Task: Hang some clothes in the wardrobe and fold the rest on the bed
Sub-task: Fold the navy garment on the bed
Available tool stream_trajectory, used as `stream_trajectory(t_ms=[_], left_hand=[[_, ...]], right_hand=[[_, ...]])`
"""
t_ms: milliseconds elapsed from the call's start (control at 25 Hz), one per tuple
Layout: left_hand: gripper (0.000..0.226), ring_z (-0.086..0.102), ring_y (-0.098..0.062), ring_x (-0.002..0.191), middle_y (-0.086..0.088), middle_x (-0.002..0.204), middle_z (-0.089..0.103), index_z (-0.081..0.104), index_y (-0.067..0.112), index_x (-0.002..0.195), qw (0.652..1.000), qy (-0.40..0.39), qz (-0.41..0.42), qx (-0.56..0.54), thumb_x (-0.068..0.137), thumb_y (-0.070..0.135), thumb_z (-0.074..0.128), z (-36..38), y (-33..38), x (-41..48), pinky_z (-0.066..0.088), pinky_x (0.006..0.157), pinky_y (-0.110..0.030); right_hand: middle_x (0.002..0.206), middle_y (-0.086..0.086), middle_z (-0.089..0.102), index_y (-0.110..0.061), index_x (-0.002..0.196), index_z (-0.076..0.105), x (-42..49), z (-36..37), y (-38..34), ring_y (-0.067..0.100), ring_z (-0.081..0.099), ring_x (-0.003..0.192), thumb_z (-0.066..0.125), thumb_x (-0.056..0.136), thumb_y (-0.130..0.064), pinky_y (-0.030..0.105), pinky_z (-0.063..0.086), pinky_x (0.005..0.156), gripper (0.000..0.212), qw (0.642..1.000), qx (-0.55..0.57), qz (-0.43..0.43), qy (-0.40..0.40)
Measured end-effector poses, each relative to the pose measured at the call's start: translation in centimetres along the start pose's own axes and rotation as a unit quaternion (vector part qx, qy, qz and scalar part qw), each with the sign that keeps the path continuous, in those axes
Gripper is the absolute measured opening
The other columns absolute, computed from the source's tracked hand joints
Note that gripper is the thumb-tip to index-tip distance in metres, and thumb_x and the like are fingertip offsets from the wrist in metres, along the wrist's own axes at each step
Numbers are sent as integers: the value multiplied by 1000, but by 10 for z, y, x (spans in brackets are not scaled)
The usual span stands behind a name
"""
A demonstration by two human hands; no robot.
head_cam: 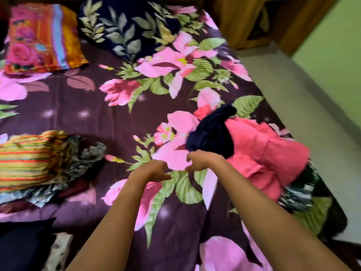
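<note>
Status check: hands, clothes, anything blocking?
Left hand and right hand both empty, fingers loosely curled. Navy garment bunched on pink garment, just beyond right hand. Nothing between.

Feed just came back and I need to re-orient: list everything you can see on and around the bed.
Bed sheet: one, dark purple with pink flowers, covering the bed.
Pink-orange pillow: one, far left corner.
Navy leaf-print pillow: one, to the right of the first.
Navy garment: one, bunched, lying on the pink garment.
Pink garment: one, coral, crumpled at the right edge.
Black-and-white cloth: one, under the pink garment.
Striped cloth: one, yellow with red stripes, left edge, atop the grey patterned cloth.
Wooden furniture: brown, beyond the far right corner.
Left hand: fingers loosely curled, holding nothing, over the sheet.
Right hand: likewise, just short of the navy garment.
</note>
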State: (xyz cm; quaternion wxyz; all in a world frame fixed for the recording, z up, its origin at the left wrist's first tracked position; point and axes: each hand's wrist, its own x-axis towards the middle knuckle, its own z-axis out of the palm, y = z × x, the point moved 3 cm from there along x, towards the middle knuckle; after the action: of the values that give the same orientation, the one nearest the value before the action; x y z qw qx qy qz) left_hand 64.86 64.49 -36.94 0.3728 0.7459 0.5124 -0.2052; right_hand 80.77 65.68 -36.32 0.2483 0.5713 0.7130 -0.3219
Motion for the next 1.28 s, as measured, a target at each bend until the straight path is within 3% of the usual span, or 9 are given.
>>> stream_trajectory(t_ms=[200,360,520,600,680,840,1040,1280], left_hand=[[42,52,-28,114,-11,124,60,52,11,128,999,8,39,-11,94,35,53,27,127,26,40,86,-29],[41,53,-27,114,-11,120,62,52,10,128,999,2,53,4,94,32,54,47,196,45,41,88,-28],[33,54,-23,102,4,83,55,59,5,118,996,23,76,35,94,27,53,56,250,62,34,74,-25],[29,56,-27,106,-6,101,63,61,6,114,995,45,81,42,94,25,52,56,265,70,37,76,-27],[29,57,-30,107,-10,114,64,61,7,113,995,53,76,41,94,27,52,56,271,81,43,82,-32],[30,56,-30,109,-12,110,65,61,9,113,997,56,37,27,92,29,54,55,255,111,47,85,-36],[33,54,-26,113,-9,115,63,58,12,118,998,62,-1,2,92,32,56,40,213,147,47,88,-35],[30,59,-27,105,-8,112,65,60,13,115,993,99,-46,-42,90,28,57,19,158,189,49,85,-38]], right_hand=[[122,19,59,1,118,57,-55,29,128,33,56,113,57,93,-34,33,45,88,43,997,61,49,-1],[134,19,52,1,130,50,-92,46,198,31,51,121,55,95,-32,31,40,94,49,993,94,65,9],[133,19,53,0,127,54,-107,70,257,32,51,120,57,92,-34,33,42,96,49,989,120,85,10],[135,16,52,-3,129,51,-109,76,274,32,50,121,58,92,-34,34,40,97,49,987,134,84,19],[135,16,52,-3,130,50,-103,80,287,32,49,121,58,92,-32,34,40,97,48,985,150,83,28],[128,21,55,2,122,55,-71,81,295,34,49,119,56,93,-29,33,40,92,43,981,176,77,30],[132,20,52,0,128,50,-14,60,280,33,47,124,54,93,-25,34,37,96,43,974,214,61,42],[140,24,36,-5,145,26,65,42,262,35,35,133,67,85,-32,36,29,109,78,921,352,92,139]])
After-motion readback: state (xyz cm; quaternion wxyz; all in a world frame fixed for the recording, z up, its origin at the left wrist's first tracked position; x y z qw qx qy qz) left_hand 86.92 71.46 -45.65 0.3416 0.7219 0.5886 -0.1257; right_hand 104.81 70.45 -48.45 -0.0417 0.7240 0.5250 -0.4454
